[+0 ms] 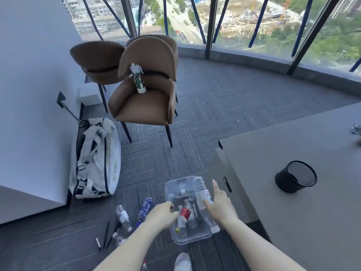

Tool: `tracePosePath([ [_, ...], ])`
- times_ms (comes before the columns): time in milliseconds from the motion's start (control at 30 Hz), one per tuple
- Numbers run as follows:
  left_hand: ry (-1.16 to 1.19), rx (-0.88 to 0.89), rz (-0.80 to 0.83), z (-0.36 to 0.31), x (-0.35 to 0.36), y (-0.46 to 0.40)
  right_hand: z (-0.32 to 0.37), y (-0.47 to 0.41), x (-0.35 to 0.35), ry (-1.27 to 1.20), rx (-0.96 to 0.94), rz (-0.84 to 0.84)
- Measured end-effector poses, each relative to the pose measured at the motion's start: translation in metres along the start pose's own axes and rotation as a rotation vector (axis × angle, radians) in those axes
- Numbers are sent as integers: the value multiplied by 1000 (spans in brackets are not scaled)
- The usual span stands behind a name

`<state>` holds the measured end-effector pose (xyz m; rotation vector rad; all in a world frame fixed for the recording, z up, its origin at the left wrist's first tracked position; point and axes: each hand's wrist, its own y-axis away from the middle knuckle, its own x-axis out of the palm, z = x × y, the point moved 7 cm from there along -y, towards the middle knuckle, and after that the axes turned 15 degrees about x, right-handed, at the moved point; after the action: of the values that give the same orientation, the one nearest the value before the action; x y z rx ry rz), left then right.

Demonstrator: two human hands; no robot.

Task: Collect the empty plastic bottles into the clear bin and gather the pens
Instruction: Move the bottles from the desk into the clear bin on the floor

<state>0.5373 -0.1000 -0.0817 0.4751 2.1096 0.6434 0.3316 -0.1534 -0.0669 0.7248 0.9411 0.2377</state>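
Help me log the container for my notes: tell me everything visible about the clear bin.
The clear bin is a see-through plastic tub, rectangular with rounded corners, no lid visible. It sits upright on the dark carpet beside the desk corner and holds several plastic bottles, one with a red label. The left hand reaches over its near-left rim; the right hand is above its right side.

We reach both bare forearms forward and down toward the clear bin (pixel 176 184); our left hand (pixel 159 215) hangs over its left wall, knuckles up, fingers curled in around a red-labelled bottle (pixel 184 214) at the bin's left side; our right hand (pixel 221 206) hovers over the bin's right edge, palm down, index finger stretched straight out, thumb spread toward the bin's middle, gripping nothing; our wrists are apart, arms nearly parallel.
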Motion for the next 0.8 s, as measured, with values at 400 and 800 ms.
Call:
tracePosePath([
  [400, -184, 271, -78, -73, 4, -19, -50, 21, -25, -6, 58, -87],
  [800, -408, 936, -33, -295, 87, 0, -217, 120, -112, -412, 313, -449],
])
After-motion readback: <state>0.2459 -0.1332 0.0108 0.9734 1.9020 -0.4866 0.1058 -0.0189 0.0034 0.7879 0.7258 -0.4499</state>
